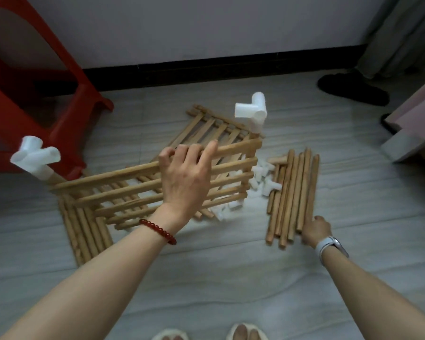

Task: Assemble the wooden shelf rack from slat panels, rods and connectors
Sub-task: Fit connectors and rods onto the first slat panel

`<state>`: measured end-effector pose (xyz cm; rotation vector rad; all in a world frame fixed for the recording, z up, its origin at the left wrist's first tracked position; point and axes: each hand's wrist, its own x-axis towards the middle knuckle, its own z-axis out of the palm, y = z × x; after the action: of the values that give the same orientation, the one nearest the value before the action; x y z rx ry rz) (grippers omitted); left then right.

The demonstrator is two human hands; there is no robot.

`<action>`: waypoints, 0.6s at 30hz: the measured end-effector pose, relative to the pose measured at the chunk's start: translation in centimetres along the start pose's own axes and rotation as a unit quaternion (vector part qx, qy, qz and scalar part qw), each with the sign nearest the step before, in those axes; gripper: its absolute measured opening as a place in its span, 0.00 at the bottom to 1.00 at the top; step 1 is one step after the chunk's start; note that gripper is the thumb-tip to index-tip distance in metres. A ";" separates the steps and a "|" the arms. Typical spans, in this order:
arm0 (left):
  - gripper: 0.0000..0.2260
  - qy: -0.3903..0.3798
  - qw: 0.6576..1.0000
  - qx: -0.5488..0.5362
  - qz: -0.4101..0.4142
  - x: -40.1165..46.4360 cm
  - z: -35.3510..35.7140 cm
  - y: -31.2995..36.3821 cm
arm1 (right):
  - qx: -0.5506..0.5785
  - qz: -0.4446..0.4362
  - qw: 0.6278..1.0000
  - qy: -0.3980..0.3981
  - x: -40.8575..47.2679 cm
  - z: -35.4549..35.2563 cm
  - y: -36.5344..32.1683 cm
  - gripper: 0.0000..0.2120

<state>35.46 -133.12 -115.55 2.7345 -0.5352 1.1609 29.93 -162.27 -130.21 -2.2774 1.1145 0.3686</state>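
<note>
A wooden slat panel (pixel 123 190) is held up off the floor, tilted, with my left hand (pixel 185 177) gripping its top slat. A white plastic connector (pixel 35 158) caps its left post and another white connector (pixel 252 110) caps its right post. My right hand (pixel 314 230) closes on the near end of a wooden rod in the row of loose rods (pixel 292 192) lying on the floor at the right. A second slat panel (pixel 214 128) lies flat behind. Loose white connectors (pixel 263 177) lie scattered between panel and rods.
More rods (pixel 84 231) lie on the grey tile floor at the lower left. A red plastic stool (pixel 35 94) stands at the left. A dark slipper (pixel 353 89) and pale furniture (pixel 412 123) sit at the right. My feet (pixel 245 332) are at the bottom edge.
</note>
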 end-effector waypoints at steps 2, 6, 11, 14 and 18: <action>0.12 0.007 1.000 0.002 0.007 0.1 0.6 -0.2 | -0.004 0.035 0.999 -0.002 1.0 1.5 0.1 0.18; 0.10 0.004 1.000 0.003 0.008 -0.3 0.5 -0.3 | 0.019 0.047 0.998 -0.030 1.1 2.9 -0.8 0.20; 0.11 -0.039 0.999 -0.026 -0.012 -0.6 -0.1 0.2 | 0.094 0.077 0.991 -0.059 0.8 2.5 -0.6 0.16; 0.16 -0.087 0.995 -0.049 -0.013 -0.7 -0.9 0.3 | 0.219 0.094 0.968 -0.075 -0.7 1.6 -1.1 0.04; 0.27 -0.175 0.981 -0.080 0.035 -0.6 -2.6 -0.7 | 0.394 0.017 0.916 -0.067 -4.5 -1.7 -3.5 0.08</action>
<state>33.58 -131.69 -114.21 2.8055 -0.7337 0.6141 29.98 -158.73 -125.45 -1.4957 0.9923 0.0549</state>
